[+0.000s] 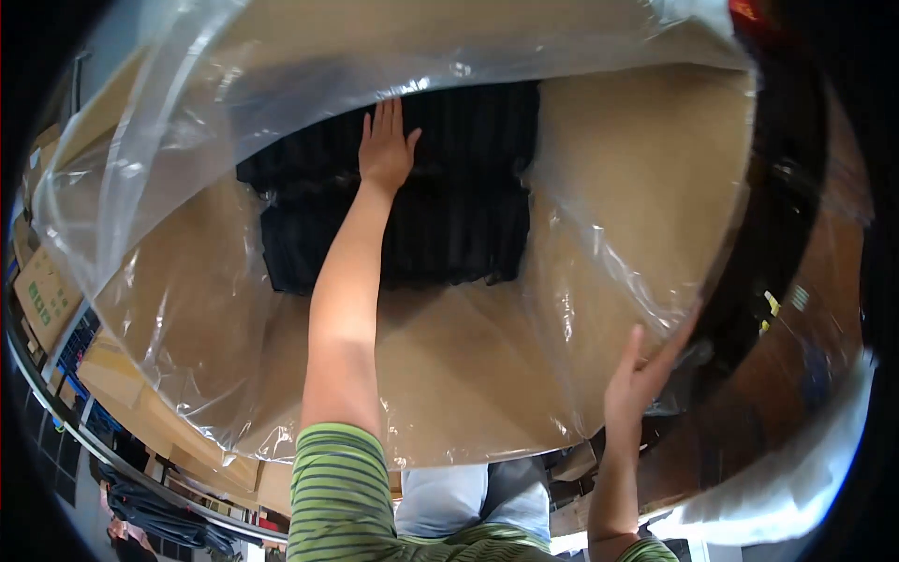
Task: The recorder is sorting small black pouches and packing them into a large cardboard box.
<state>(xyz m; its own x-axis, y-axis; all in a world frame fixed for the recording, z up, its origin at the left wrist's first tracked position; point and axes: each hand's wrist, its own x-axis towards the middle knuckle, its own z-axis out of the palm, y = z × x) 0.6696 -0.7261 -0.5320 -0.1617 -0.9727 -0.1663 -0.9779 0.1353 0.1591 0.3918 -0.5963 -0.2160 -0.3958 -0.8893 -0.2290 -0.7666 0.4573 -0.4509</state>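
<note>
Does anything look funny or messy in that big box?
The plastic does: it's wrinkled and droops loosely across the far left of the box, hiding part of the black stack. I can't see any spill.

Unreadable green print point(39, 300) on brown carton point(51, 277)

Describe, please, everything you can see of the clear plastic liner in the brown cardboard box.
The clear, thin plastic liner looks glossy and wrinkled. Spread open, it covers inner walls of the brown cardboard box, with a loose fold draped across the far side, partly over the ridged black items. The person's bare right hand is at its right edge; whether it grips is unclear.
</note>
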